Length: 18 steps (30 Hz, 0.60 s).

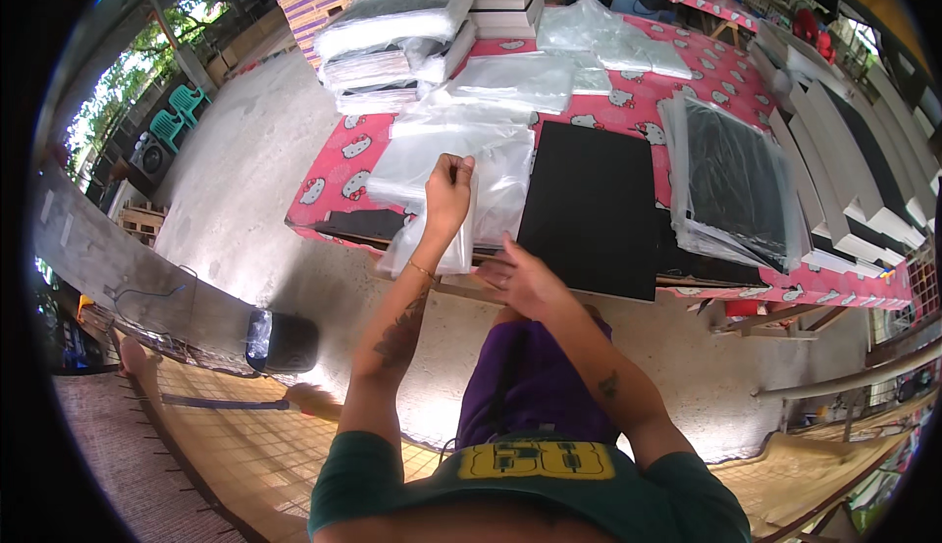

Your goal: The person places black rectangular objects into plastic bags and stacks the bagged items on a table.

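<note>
While the left hand [450, 188] clenches its grip on a clear plastic sleeve [461, 249] at the near edge of the pink-covered surface [329, 160], the right hand [520, 276] sits open just beside it, and gentle, even tension should best prevent creasing.

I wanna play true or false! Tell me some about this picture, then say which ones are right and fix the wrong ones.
1. The left hand has its fingers closed on clear plastic. True.
2. The right hand is squeezed into a tight fist. False: it is open.
3. The table cover is pink with a white pattern. True.
4. The big black rectangle lies to the left of both hands. False: it lies to the right of the left hand.
5. The green chairs stand on top of the table. False: they stand on the floor, off to the left.
</note>
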Tool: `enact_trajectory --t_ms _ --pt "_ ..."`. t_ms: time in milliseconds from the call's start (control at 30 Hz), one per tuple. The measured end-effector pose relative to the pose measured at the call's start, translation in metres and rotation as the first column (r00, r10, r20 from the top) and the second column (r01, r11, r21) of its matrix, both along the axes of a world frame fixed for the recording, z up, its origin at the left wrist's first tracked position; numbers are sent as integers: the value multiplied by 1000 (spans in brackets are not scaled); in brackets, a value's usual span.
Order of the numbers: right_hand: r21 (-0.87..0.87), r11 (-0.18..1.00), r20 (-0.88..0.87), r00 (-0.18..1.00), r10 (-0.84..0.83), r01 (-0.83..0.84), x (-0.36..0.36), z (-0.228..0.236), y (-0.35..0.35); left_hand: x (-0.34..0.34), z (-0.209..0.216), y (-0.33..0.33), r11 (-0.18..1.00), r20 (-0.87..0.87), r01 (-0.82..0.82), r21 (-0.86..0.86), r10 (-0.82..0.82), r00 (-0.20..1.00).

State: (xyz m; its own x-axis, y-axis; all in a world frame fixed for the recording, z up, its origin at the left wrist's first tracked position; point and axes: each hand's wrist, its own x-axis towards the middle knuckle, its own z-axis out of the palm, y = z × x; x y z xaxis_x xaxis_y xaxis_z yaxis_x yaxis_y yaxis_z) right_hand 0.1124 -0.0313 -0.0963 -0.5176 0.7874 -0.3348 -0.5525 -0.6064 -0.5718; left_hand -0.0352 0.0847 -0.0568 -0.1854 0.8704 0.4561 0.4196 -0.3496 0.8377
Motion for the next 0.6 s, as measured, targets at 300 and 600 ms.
enact_trajectory --t_ms 300,600 --pt "-76 997 -303 952 -41 18 -35 -32 22 -64 92 -19 981 549 148 -126 -56 834" --pt "-202 968 -439 869 -226 150 -17 -13 13 -151 13 32 995 -186 -73 -63 60 981"
